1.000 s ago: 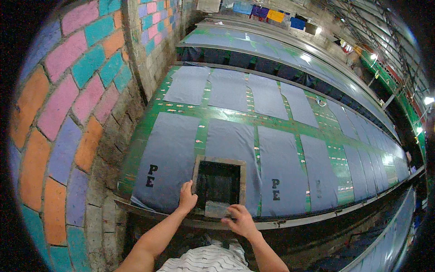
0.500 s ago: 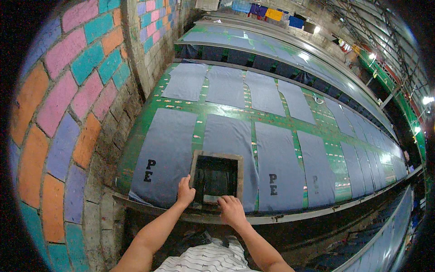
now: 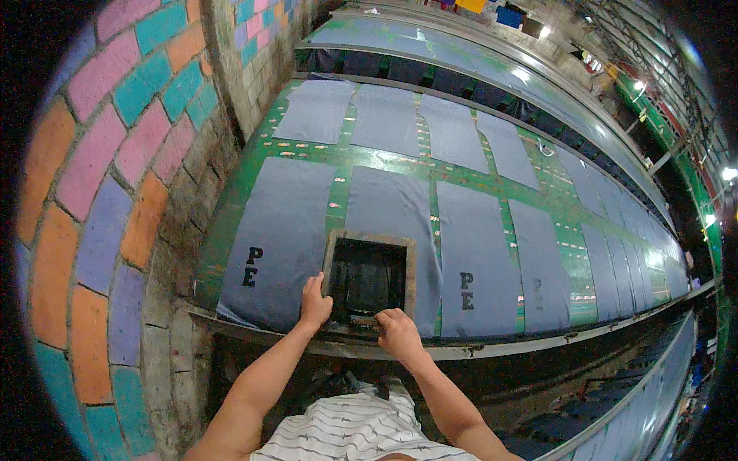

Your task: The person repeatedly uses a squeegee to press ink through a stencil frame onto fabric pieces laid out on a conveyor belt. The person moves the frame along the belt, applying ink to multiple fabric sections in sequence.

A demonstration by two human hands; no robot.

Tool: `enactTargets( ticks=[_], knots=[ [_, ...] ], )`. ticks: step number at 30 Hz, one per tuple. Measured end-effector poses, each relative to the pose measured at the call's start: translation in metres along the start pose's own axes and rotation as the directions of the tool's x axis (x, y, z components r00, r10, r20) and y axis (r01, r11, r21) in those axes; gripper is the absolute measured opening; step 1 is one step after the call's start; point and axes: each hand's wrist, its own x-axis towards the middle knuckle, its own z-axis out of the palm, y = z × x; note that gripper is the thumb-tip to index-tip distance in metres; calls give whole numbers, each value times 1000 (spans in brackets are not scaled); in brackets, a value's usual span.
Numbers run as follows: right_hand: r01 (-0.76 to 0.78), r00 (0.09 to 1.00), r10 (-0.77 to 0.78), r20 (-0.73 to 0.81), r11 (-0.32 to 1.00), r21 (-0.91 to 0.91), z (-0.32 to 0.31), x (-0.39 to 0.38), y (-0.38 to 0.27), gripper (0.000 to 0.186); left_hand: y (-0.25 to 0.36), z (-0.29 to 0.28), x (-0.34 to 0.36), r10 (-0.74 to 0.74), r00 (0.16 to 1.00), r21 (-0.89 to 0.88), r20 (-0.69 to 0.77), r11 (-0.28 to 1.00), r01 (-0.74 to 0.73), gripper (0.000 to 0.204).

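A small screen-printing frame with a dark mesh lies on a blue-grey fabric panel at the table's near edge. My left hand is closed on the frame's left side near its lower corner. At the near end of the mesh, my right hand has its fingers curled over a squeegee, mostly hidden by the hand and the frame's shadow. Fabric panels on both sides, a left panel and a right panel, bear black printed letters near their lower ends.
Several more blue-grey panels lie in two rows along the long green table. A metal rail runs along its near edge. Another long table stands beyond. A painted block wall rises close on the left.
The view has tilted downward, so the table and frame sit higher in the picture. Both hands keep their places at the frame. The pale squeegee bar shows less clearly now.
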Motion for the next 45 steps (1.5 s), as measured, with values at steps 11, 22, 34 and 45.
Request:
enactTargets(
  ticks=[11,22,34,45],
  knots=[
    [131,968,-147,-202,987,-92,32,10,-4,53,12,-9,-3,-41,999,18,11,999,40,66],
    [156,919,-223,-326,963,-219,25,118,73,46,22,-10,-4,-27,999,35,20,999,26,66],
    [140,947,-185,-262,974,-180,-1,144,81,49,20,-11,-4,-6,1000,5,0,1000,6,68],
    [120,958,-145,-246,986,-115,2,151,83,34,15,-7,-2,2,1000,-4,6,1000,-2,68]
  ],
)
